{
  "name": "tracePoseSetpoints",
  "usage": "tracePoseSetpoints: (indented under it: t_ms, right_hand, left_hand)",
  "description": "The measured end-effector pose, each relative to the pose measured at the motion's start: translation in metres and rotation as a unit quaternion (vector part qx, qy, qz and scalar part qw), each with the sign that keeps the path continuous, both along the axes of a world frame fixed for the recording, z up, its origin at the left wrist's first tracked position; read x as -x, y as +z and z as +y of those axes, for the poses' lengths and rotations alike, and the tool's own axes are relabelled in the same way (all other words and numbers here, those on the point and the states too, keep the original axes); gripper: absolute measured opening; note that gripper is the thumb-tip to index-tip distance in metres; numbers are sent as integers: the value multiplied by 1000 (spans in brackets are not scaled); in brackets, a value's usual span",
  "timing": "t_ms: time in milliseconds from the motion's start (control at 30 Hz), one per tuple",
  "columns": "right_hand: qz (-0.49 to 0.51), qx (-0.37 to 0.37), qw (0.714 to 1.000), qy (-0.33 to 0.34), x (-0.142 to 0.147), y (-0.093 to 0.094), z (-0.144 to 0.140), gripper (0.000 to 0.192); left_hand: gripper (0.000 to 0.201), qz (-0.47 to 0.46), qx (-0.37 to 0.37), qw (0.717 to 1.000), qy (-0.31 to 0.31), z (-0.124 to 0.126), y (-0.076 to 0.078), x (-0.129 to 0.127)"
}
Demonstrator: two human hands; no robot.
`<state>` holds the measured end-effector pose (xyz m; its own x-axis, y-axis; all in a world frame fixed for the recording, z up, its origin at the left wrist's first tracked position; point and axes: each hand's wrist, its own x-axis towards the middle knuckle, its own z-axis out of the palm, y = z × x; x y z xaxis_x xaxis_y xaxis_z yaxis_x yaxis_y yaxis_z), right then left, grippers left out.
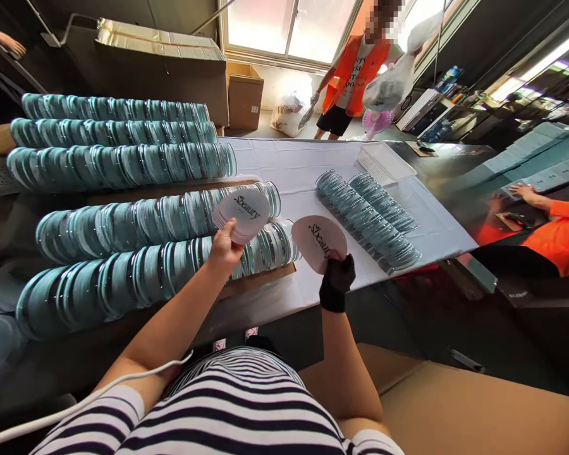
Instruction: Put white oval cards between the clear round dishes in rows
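Note:
My left hand [224,248], bare, grips a small stack of white round cards [244,213] printed "Sbeauty", held up in front of the rows of teal-rimmed clear lids [123,224]. My right hand [336,281], in a black glove, holds a single pinkish round card [318,240] with the same print, tilted, just right of the nearest lid row's end [284,243]. Both hands hover over the near edge of the white-covered table [289,170].
Two shorter rows of lids [367,212] lie to the right beside a white tray [386,161]. More lid rows [114,136] and cardboard boxes [161,63] stand behind. A person in an orange vest [355,72] stands at the far end; another person's arm [550,215] reaches in at right. A brown box [455,404] sits below.

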<state>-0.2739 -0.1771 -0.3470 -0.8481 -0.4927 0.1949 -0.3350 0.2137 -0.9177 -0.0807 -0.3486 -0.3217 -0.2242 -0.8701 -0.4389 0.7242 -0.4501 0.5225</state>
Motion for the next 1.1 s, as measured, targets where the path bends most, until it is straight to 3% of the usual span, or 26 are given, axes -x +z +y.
tracePoseSetpoints:
  t_ms: [67, 100, 200, 300, 467, 633, 733, 867, 1033, 1100]
  right_hand:
    - [121, -98, 986, -65, -5, -3, 18, 43]
    - [168, -138, 974, -58, -9, -6, 26, 45]
    - [253, -192, 947, 42, -22, -15, 43, 50]
    - [297, -220, 924, 100, -29, -25, 45, 49]
    - [299, -339, 880, 148, -35, -35, 7, 43]
    - [246, -448, 828, 230, -34, -23, -33, 36]
    - [250, -413, 842, 238, -30, -18, -29, 32]
    - [244, -353, 879, 211, -33, -27, -28, 28]
    - [240, -419, 851, 208, -46, -46, -57, 32]
    - [212, -403, 859, 233, -46, -49, -62, 27]
  left_hand:
    - [14, 25, -6, 1000, -12, -16, 7, 7]
    - [16, 34, 0, 999, -28, -21, 8, 13]
    - [22, 53, 12, 995, -85, -26, 5, 39]
    - [27, 44, 2, 994, -100, -26, -11, 62]
    - [28, 35, -4, 996, -87, -28, -35, 69]
    - [29, 24, 2, 996, -82, -26, -36, 64]
    - [30, 17, -7, 996, -83, -24, -35, 64]
    - [21, 14, -8, 996, -89, -23, -34, 64]
    - [23, 31, 8, 995, -92, -22, -32, 64]
    - [24, 29, 8, 995, -94, -21, -31, 63]
